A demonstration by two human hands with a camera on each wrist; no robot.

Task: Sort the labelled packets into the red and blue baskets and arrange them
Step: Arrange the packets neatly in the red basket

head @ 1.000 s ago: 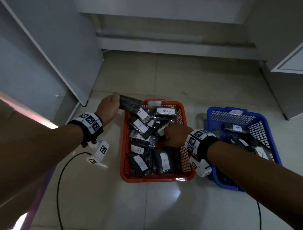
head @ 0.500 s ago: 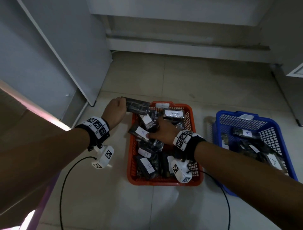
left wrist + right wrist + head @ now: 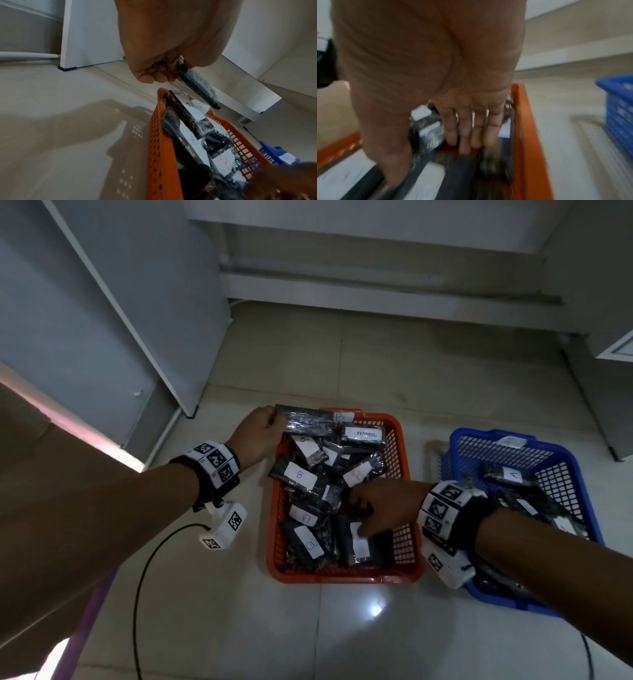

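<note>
The red basket (image 3: 342, 578) on the floor is piled with dark plastic-wrapped packets, several with white labels marked B (image 3: 299, 474) and one reading PENDING (image 3: 365, 434). My left hand (image 3: 272, 421) grips one end of a dark packet (image 3: 305, 422) above the basket's far-left corner; the left wrist view shows my left hand (image 3: 171, 73) with fingers curled round that packet (image 3: 197, 83). My right hand (image 3: 359, 518) reaches into the near-right part of the red basket, with straight fingers (image 3: 471, 132) lying on the packets. The blue basket (image 3: 459, 436) to the right holds packets, one labelled A (image 3: 512, 474).
Both baskets sit on a pale tiled floor. A white door edge (image 3: 191, 414) stands at the far left and a cabinet foot (image 3: 616, 455) at the far right. Black cables (image 3: 140, 577) trail over the floor from my wrists.
My right hand has drawn back from the far middle of the red basket to its near-right part. My left hand still holds its packet at the far-left corner.
</note>
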